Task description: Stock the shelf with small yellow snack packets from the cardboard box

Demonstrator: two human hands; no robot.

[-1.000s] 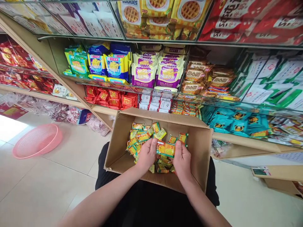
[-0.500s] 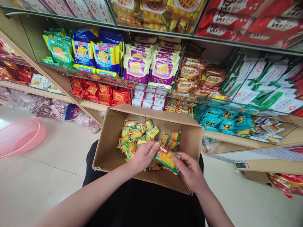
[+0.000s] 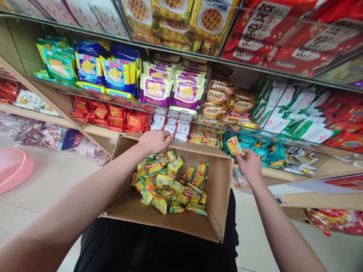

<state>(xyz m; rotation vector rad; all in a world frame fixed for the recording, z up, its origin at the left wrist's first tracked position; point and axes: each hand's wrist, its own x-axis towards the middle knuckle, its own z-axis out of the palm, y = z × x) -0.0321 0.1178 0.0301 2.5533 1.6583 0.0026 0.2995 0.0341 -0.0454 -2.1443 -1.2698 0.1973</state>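
Observation:
An open cardboard box (image 3: pixel 136 218) rests on my lap, with many small yellow, orange and green snack packets (image 3: pixel 164 181) inside. My right hand (image 3: pixel 250 166) pinches one such snack packet (image 3: pixel 235 146) beyond the box's right far corner, in front of the teal packets. Over the far rim of the box, my left hand (image 3: pixel 155 141) has its fingers curled, close to the white-and-red packets (image 3: pixel 182 129). Whatever it may hold is hidden. A shelf compartment just right of it holds matching small orange-and-green packets (image 3: pixel 205 135).
Glass-fronted shelves carry purple soda biscuits (image 3: pixel 155 90), red packets (image 3: pixel 116 117), teal packets (image 3: pixel 259 147) and brown-wrapped snacks (image 3: pixel 217 96). A pink basket (image 3: pixel 17 170) stands on the floor at left. Plastic-wrapped goods (image 3: pixel 90 151) lie below the shelves.
My hands have moved apart from over the box: the left forward to its far rim, the right outward and forward with a packet. The view has shifted slightly right.

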